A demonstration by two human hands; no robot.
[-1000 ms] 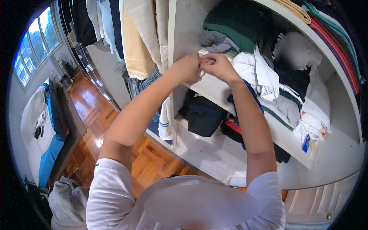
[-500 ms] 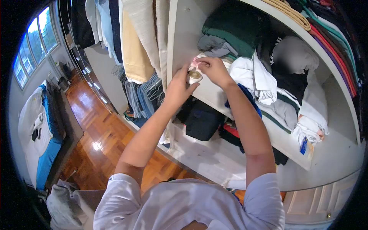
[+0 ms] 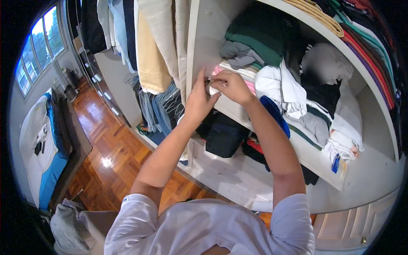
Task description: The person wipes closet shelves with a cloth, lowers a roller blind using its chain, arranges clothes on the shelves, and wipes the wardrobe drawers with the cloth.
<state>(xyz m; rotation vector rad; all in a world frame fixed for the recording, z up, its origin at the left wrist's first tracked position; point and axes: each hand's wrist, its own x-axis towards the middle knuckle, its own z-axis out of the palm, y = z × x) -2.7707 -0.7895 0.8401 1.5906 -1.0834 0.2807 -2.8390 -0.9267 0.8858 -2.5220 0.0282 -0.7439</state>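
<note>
My left hand (image 3: 198, 101) is closed around a small white round object with a gold-coloured, ring-like top (image 3: 213, 90), held up in front of the wardrobe shelf. Over the object's top, my right hand (image 3: 234, 86) has its fingers pinched together, and what they grip is hidden. Both hands are close together near the shelf's left upright panel (image 3: 192, 46). Just behind them lie pink and white folded clothes (image 3: 250, 85) on the shelf. A crumpled white garment (image 3: 272, 85) is to the right of my right hand.
Hanging trousers (image 3: 155, 51) and empty hangers (image 3: 159, 104) are on the left. Dark folded clothes (image 3: 223, 136) sit on the lower shelf. A dark green pile (image 3: 255, 36) and a blue item (image 3: 274, 112) lie on the upper shelf. A bed (image 3: 40, 148) stands far left.
My right hand has come down from the pink cloth onto the top of the small white object, covering most of it. My left hand keeps its hold.
</note>
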